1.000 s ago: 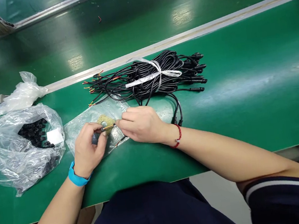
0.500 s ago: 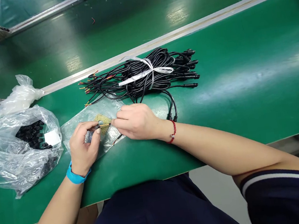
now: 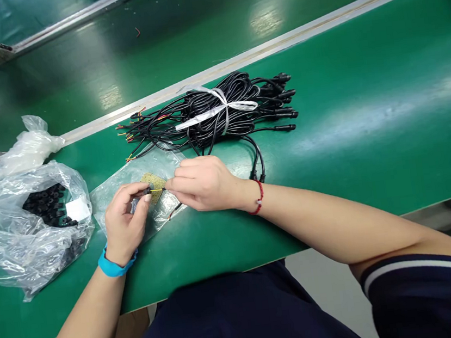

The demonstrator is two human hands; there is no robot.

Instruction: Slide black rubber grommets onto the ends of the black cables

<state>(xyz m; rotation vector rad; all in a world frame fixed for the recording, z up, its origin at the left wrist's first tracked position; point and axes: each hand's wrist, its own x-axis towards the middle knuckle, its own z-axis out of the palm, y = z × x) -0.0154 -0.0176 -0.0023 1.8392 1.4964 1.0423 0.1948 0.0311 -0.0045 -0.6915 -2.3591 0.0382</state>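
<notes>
Between thumb and forefinger, my left hand (image 3: 127, 219) pinches a small black connector part (image 3: 147, 190). My right hand (image 3: 205, 185) is closed on a black cable, just behind its stripped end. Thin yellow wires (image 3: 157, 190) run from that end to the connector part; whether they sit inside it is too small to tell. A second dark cable end (image 3: 174, 212) pokes out under my right hand. Beneath both hands lie a flat clear plastic bag (image 3: 106, 186) and a yellowish speckled sponge-like piece (image 3: 153, 179).
Behind my hands lies a bundle of black cables (image 3: 218, 109) tied with white ribbon. At left, an open plastic bag (image 3: 3, 234) holds many black connector parts (image 3: 47, 204) and a white label (image 3: 77, 209). A metal rail (image 3: 276, 45) crosses the green bench (image 3: 349, 137).
Both hands keep their grips and almost the same pose. The whole view has shifted slightly; the wires between the hands now look more yellow.
</notes>
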